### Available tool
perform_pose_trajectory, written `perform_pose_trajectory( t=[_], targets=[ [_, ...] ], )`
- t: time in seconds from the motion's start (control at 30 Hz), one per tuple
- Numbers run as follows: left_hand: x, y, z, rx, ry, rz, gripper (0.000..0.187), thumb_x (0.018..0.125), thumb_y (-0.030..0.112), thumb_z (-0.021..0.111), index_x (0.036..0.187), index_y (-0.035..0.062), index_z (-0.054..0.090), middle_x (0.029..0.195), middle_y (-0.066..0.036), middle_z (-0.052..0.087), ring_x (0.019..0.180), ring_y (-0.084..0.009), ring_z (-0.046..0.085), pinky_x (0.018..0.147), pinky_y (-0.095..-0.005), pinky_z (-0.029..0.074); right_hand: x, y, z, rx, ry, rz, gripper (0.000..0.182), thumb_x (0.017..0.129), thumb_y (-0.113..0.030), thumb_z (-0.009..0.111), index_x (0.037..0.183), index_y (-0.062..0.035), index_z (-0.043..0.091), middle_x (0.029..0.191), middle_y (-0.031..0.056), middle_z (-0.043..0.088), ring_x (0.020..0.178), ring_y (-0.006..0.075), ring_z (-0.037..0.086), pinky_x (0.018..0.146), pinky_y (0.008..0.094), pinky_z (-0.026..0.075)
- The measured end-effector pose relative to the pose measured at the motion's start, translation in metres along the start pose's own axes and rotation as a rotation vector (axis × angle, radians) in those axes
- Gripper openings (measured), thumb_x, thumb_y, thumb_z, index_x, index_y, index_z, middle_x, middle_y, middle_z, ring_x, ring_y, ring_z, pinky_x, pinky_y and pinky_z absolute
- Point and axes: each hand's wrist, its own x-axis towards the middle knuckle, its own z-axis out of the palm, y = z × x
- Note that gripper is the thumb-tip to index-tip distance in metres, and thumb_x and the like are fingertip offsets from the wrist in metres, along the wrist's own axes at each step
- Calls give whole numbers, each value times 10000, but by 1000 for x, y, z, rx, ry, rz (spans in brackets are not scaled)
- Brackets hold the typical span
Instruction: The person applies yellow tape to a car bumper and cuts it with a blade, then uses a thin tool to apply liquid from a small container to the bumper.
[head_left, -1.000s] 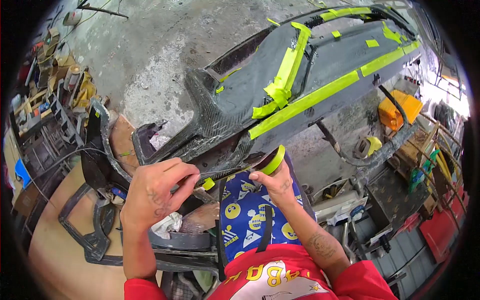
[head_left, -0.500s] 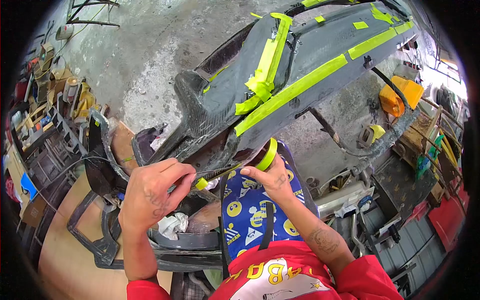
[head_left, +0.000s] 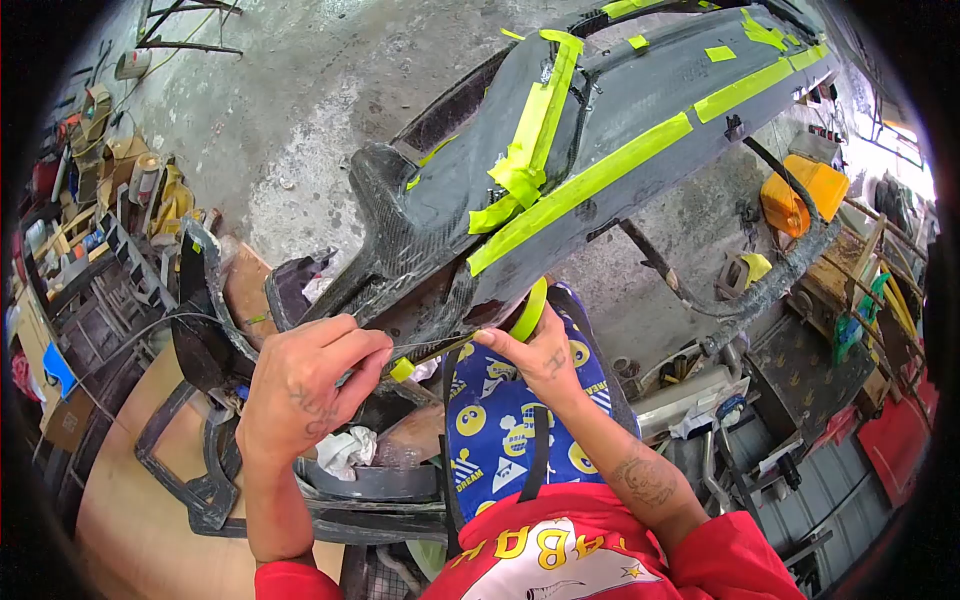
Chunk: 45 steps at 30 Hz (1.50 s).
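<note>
My right hand (head_left: pixel 540 352) is closed around a roll of yellow-green masking tape (head_left: pixel 530 308), thumb pointing left. To its left, my left hand (head_left: pixel 305 385) is closed in a pinch. A thin strip (head_left: pixel 435 347), seen nearly edge-on, runs between the fingertips of both hands; it looks like tape drawn off the roll. Just beyond the hands lies a long dark carbon-fibre body panel (head_left: pixel 620 165), with yellow-green tape (head_left: pixel 590 190) along its side and across its top. A small yellow-green piece (head_left: pixel 402 370) shows beside my left fingertips.
A blue patterned cushion (head_left: pixel 490 440) lies below my right hand. Dark frame pieces (head_left: pixel 210 500) rest on a wooden board (head_left: pixel 120 490) at left. Crumpled white paper (head_left: pixel 346 452) sits below my left hand. A yellow container (head_left: pixel 800 195) and a bent bar (head_left: pixel 760 295) stand at right.
My right hand has shifted slightly left, and the tape roll has turned a little in it. My left hand keeps its pinch in nearly the same place.
</note>
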Motion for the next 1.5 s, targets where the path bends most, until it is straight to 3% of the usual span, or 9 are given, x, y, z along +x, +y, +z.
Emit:
perform_pose_trajectory(
  t=[0.4,0.8,0.87,1.03,1.23,1.3,1.37,1.43,1.5],
  targets=[
    [0,4,-2,3,15,-36,84,777,34,725,843,60,680,692,-79,596,595,-255,612,528,-343,465,0,1,3,-60,26,-84,574,787,-324,812,1174,18,561,1036,98,670,932,171,631,841,318,501],
    [-8,0,-14,-43,37,-70,99,783,39,722,861,54,662,696,-78,585,574,-262,595,508,-360,459,-1,2,-9,35,-41,64,538,849,-259,758,1241,23,520,1088,87,653,949,153,611,860,292,493],
    [-14,-1,-16,-62,38,-98,100,783,34,719,866,50,667,702,-81,593,570,-263,591,510,-355,459,-4,4,-12,83,-19,-89,559,853,-247,755,1272,25,504,1100,93,648,959,151,611,866,289,490],
    [-49,7,-27,-204,164,-277,73,828,37,689,896,11,688,695,-85,593,587,-179,568,535,-281,413,-26,22,-57,99,-55,-15,638,858,-169,742,1365,34,412,1062,102,642,970,166,617,877,296,488],
    [-123,31,-25,-373,398,-388,90,883,36,647,955,-12,670,730,-72,621,616,-141,583,566,-269,440,-79,-4,-88,-98,-73,10,589,862,-170,747,1337,27,461,1014,73,645,916,129,599,841,275,481],
    [-152,41,-16,-428,432,-408,102,914,43,617,992,-14,653,759,-67,645,644,-111,577,588,-252,445,-93,-15,-87,-205,-145,64,566,859,-187,755,1316,20,494,976,44,647,884,105,585,813,262,478],
    [-175,58,-1,-837,669,-628,98,936,36,598,1024,4,629,800,-67,669,654,-89,571,588,-247,447,-104,-29,-81,-380,-263,17,549,865,-200,733,1306,27,499,974,37,658,864,102,594,813,262,481],
    [-190,79,14,-899,740,-598,87,976,84,564,1041,30,585,842,-63,691,679,-68,575,616,-220,434,-113,-29,-81,-467,-412,-29,576,870,-216,719,1333,21,471,1001,56,666,879,117,604,814,271,487],
    [-198,107,32,-974,868,-613,104,1001,141,538,1045,48,550,867,-63,702,710,-66,589,646,-198,414,-118,-30,-83,-512,-443,-120,456,897,-244,696,1255,3,560,967,84,686,852,133,614,786,282,492]
  ],
)
